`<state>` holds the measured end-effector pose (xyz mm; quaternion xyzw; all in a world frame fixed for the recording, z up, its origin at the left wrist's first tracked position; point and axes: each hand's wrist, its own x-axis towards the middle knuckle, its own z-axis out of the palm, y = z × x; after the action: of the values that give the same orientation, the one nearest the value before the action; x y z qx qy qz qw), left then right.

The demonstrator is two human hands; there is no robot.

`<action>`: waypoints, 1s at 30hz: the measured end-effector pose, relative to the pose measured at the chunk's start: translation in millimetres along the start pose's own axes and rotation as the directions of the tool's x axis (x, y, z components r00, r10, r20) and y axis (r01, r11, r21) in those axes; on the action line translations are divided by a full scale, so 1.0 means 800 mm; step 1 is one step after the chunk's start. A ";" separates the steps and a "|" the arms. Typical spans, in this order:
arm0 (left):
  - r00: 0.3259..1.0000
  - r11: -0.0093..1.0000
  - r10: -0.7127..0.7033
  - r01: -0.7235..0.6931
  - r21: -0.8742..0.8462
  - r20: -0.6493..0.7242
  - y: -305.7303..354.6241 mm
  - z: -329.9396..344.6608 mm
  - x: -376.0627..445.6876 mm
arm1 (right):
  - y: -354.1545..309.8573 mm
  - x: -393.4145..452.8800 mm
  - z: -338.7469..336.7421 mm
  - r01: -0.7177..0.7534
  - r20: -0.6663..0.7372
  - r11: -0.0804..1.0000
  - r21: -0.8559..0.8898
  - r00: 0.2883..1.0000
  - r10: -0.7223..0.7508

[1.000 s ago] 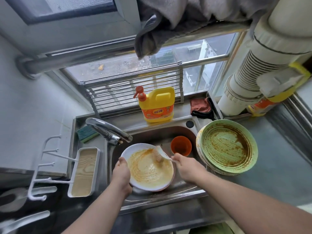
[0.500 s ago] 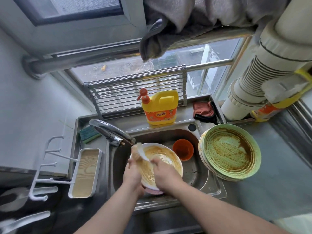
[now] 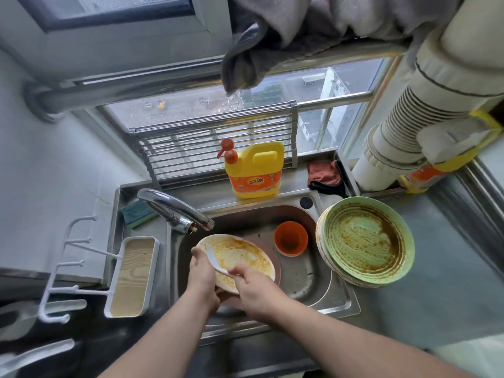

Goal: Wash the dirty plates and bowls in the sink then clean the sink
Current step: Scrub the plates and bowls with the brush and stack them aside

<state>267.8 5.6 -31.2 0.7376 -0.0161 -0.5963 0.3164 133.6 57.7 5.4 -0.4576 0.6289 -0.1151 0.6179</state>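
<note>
Head view: my left hand [image 3: 201, 270] grips the near-left rim of the white plate [image 3: 240, 257], holding it tilted over the sink [image 3: 308, 274] just below the tap [image 3: 177, 211]. My right hand [image 3: 252, 286] pinches a white spoon [image 3: 214, 259] and lays it across the plate's sauce-stained face. No water is visible at the spout. An orange bowl [image 3: 291, 238] sits in the basin just beside the plate. A stack of green plates [image 3: 365, 241] — the top one heavily smeared brown — rests on the sink's right edge and the bench [image 3: 447, 282]. The detergent bottle [image 3: 255, 170] stands on the ledge behind the basin; a sponge [image 3: 136, 214] lies behind the tap.

Risks, as I judge them:
- The plate is held by one hand at the rim only; greasy sauce could let it slip and strike the orange bowl or the basin.
- Scraping towards the plate's low edge could push residue onto my left hand.
- The green stack overhangs the basin — a knock from my right forearm could tip it in.
</note>
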 end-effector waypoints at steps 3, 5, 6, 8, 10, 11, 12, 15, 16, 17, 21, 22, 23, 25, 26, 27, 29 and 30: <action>0.993 0.993 0.114 -0.114 0.019 0.020 -0.016 0.012 -0.023 | -0.005 0.023 -0.016 -0.030 -0.083 0.998 -0.054 0.996 0.025; 0.980 0.979 0.197 -0.197 0.059 0.010 -0.024 0.014 -0.028 | 0.002 0.041 -0.036 -0.091 -0.182 0.992 -0.084 0.980 0.074; 0.974 0.972 0.225 -0.225 0.072 0.003 -0.026 0.012 -0.026 | 0.011 0.048 -0.048 -0.140 -0.222 0.988 -0.065 0.967 0.122; 0.964 0.958 0.265 -0.265 0.105 0.013 -0.024 0.004 -0.022 | 0.036 0.054 -0.065 -0.223 -0.250 0.974 0.048 0.941 0.227; 0.956 0.948 0.293 -0.293 0.128 0.024 -0.019 -0.004 -0.018 | 0.057 0.049 -0.067 -0.279 -0.223 0.951 0.130 0.927 0.302; 0.953 0.944 0.301 -0.302 0.133 0.025 -0.017 -0.006 -0.017 | 0.064 0.048 -0.064 -0.293 -0.220 0.944 0.154 0.921 0.321; 0.951 0.938 0.308 -0.310 0.153 0.034 -0.017 -0.007 -0.015 | 0.067 0.048 -0.060 -0.301 -0.228 0.938 0.172 0.914 0.335; 0.955 0.935 0.290 -0.296 0.197 0.058 -0.023 -0.006 -0.013 | 0.051 0.054 -0.043 -0.259 -0.264 0.943 0.206 0.914 0.309; 0.960 0.938 0.275 -0.281 0.204 0.062 -0.025 -0.004 -0.015 | 0.041 0.056 -0.038 -0.224 -0.269 0.954 0.198 0.924 0.273; 0.963 0.943 0.263 -0.270 0.196 0.064 -0.027 0.000 -0.016 | 0.028 0.056 -0.031 -0.193 -0.256 0.965 0.178 0.938 0.235; 0.984 0.982 0.175 -0.175 0.071 0.013 -0.007 0.005 -0.020 | -0.005 0.031 0.003 -0.052 -0.092 0.997 0.055 0.994 0.057; 0.989 0.989 0.147 -0.146 0.032 -0.006 0.003 0.004 -0.016 | -0.004 0.017 0.006 -0.026 -0.061 0.999 0.026 0.998 0.028; 0.991 0.991 0.131 -0.131 0.008 -0.015 0.013 0.002 -0.010 | 0.003 0.002 0.005 -0.006 -0.035 1.000 -0.019 0.999 0.005; 0.984 0.985 0.173 -0.174 -0.011 -0.032 0.022 -0.002 0.002 | 0.025 -0.026 -0.005 0.040 0.015 0.988 -0.151 0.999 -0.038; 0.977 0.978 0.209 -0.210 -0.012 -0.046 0.025 -0.003 0.003 | 0.040 -0.038 -0.014 0.054 0.035 0.974 -0.219 0.998 -0.047; 0.971 0.972 0.233 -0.234 -0.003 -0.053 0.026 -0.003 0.003 | 0.057 -0.043 -0.024 0.047 0.034 0.957 -0.286 0.999 -0.039; 0.969 0.968 0.246 -0.244 0.052 -0.029 0.023 -0.003 0.004 | 0.082 -0.046 -0.050 -0.033 -0.027 0.905 -0.425 0.999 0.024; 0.966 0.963 0.257 -0.255 0.088 -0.011 0.020 -0.002 0.008 | 0.090 -0.042 -0.066 -0.091 -0.080 0.867 -0.489 0.995 0.060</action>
<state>276.5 -9.4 -28.7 0.7488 -0.1336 -0.5410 0.3589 50.0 99.7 -12.2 -0.5710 0.6739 0.0588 0.4652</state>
